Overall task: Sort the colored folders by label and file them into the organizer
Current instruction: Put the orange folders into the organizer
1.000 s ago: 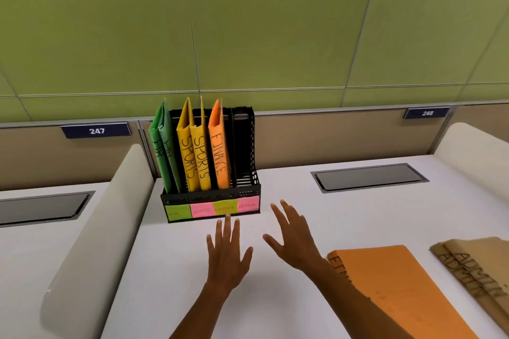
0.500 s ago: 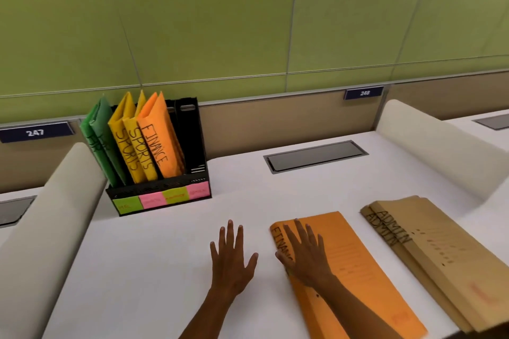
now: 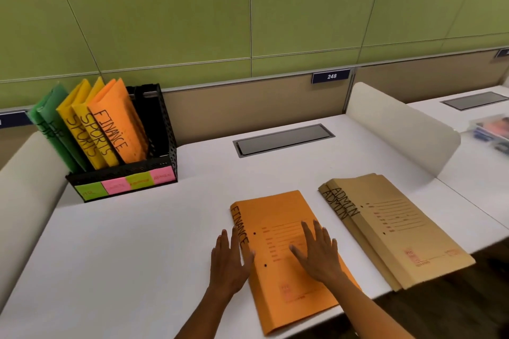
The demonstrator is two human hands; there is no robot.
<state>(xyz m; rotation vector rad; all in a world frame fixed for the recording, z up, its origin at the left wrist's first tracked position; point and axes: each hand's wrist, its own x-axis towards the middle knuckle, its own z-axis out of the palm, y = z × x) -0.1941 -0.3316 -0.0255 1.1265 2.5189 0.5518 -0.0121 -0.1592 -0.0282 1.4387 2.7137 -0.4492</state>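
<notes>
I see a white worktop (image 3: 143, 242) with a dark rectangular hatch (image 3: 283, 140) set flush into it near the back. Behind it runs a tan panel topped by a green wall (image 3: 275, 8), carrying a blue plate (image 3: 331, 76) marked 248. Cream curved dividers (image 3: 396, 124) flank the worktop. Blurred items lie on the neighbouring desk (image 3: 493, 129) at right.

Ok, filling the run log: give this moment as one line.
left hand: flat at spine | right hand: flat on orange FINANCE folder | ADMIN folders: unfiled | organizer: rightmost slot empty
</notes>
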